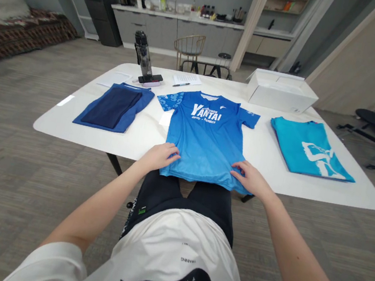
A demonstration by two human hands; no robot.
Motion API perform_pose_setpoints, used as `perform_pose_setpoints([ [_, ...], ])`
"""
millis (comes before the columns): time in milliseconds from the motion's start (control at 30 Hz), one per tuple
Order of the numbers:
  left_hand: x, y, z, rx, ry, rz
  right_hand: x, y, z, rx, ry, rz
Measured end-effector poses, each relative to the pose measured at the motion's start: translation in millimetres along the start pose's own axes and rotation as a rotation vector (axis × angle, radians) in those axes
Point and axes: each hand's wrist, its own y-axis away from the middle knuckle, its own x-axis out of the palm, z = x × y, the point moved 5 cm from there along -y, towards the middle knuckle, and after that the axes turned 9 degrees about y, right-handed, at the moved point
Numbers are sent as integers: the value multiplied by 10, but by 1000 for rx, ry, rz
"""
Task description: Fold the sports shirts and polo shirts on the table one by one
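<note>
A blue short-sleeved T-shirt [205, 138] with white "YANTAI" lettering lies spread out on the white table [140, 144], neck away from me and hem hanging slightly over the near edge. On its lower left side rests my left hand [163, 156], fingers curved over the fabric and thumb apart from them. My right hand [252, 177] touches the lower right side in much the same way, with a gap between fingertips and thumb. To the left is a folded blue garment [129, 123] with a dark navy folded piece [112, 106] on top. A folded turquoise shirt [301, 145] with a white print lies on the right.
An open white box [270, 94] stands at the table's back right. A handheld vacuum-like device [144, 59] stands upright at the back left, beside a dark phone-like item [151, 78]. Nearby are printed papers [192, 79] and a pen [181, 84]. A chair [189, 45] stands beyond the table.
</note>
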Motion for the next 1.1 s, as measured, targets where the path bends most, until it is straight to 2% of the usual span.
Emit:
perform_pose_setpoints([
  [133,126,-52,40,-139,-166,80,66,-42,83,27,125,91],
  [233,102,33,94,-285,-270,115,56,-34,49,116,267,219],
  [367,-30,178,229,-490,-358,55,19,-58,-87,228,355,335],
  [433,-64,176,280,-539,-364,22,-4,-131,-127,278,385,319],
  [500,-41,89,269,-468,-329,9,-24,-254,-92,276,379,230],
  [567,24,-32,216,-328,-285,20,-19,-387,0,211,341,124],
  [633,89,-114,188,-250,-274,41,18,-479,69,164,338,72],
  [767,94,-78,286,-359,-315,42,78,-468,-34,274,460,88],
  [933,-9,-11,425,-440,-358,21,42,-404,-253,453,537,191],
  [1000,-31,-147,472,-407,-331,-36,3,-530,-261,481,538,171],
  [1100,-24,-584,580,-292,-198,-147,-61,-971,-185,364,447,-4],
])
